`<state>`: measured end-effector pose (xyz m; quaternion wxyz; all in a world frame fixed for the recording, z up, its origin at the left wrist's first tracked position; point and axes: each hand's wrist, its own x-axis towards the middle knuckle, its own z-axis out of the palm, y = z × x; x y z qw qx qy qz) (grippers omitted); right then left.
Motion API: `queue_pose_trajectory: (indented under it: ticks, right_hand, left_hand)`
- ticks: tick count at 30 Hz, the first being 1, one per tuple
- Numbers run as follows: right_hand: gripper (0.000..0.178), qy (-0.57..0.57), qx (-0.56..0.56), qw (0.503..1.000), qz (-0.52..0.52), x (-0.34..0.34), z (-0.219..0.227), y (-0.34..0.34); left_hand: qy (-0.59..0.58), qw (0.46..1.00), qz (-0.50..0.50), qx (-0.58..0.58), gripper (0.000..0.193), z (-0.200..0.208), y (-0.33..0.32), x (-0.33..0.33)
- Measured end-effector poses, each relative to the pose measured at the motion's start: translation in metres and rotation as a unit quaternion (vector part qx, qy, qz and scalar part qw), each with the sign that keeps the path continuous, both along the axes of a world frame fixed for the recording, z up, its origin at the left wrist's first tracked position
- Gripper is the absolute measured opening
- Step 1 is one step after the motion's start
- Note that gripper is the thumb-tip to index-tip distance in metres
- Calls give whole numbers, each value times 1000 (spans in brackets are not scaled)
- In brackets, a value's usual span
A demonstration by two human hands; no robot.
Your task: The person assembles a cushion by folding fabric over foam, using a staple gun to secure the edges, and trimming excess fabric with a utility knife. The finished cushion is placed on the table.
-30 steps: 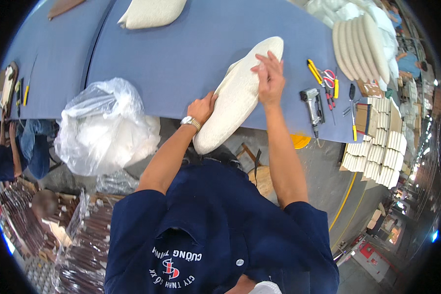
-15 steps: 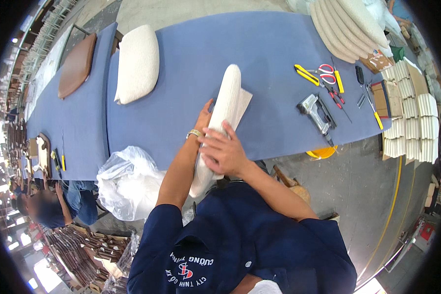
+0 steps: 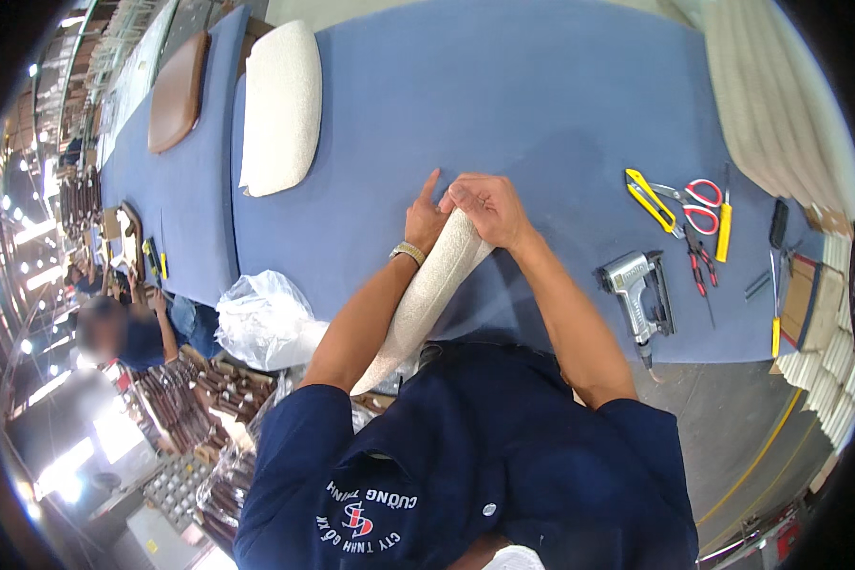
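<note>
My right hand (image 3: 489,211) with fingers closed on upper end of cream upholstered cushion (image 3: 432,293), my left hand (image 3: 427,224) beside it, index finger extended, its grip I cannot tell, blue tabletop (image 3: 408,104) beyond

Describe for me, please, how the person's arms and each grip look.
The short sleeves are dark navy, leaving the forearms bare. On the left is a watch with a gold-toned metal band; the right wrist has none. The left grip and right grip are both ungloved.
</note>
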<state>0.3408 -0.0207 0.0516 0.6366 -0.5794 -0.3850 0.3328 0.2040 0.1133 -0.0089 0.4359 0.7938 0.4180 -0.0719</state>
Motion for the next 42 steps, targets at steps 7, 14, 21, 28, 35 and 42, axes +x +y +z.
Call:
queue_pose_trajectory:
  ticks: [7,14,21,28,35,42]
  right_hand:
    - [46,101,-19,995,15,3,-16,14]
    - [56,-106,123,987,11,20,-3,5]
    - [48,-86,-4,996,8,5,-6,32]
    - [48,135,-203,950,195,41,3,58]
    - [46,157,-81,918,-356,-55,-60,-6]
    - [59,304,133,908,-254,-80,83,-23]
  left_hand:
    - [25,985,-126,111,88,-41,19,-19]
    - [-85,992,-75,64,87,-45,12,-17]
    - [-49,992,-102,64,79,-38,20,-13]
    - [-22,994,-81,67,71,-31,16,-15]
    - [-58,992,107,13,54,1,-14,-20]
    - [-144,982,119,-24,44,180,-58,2]
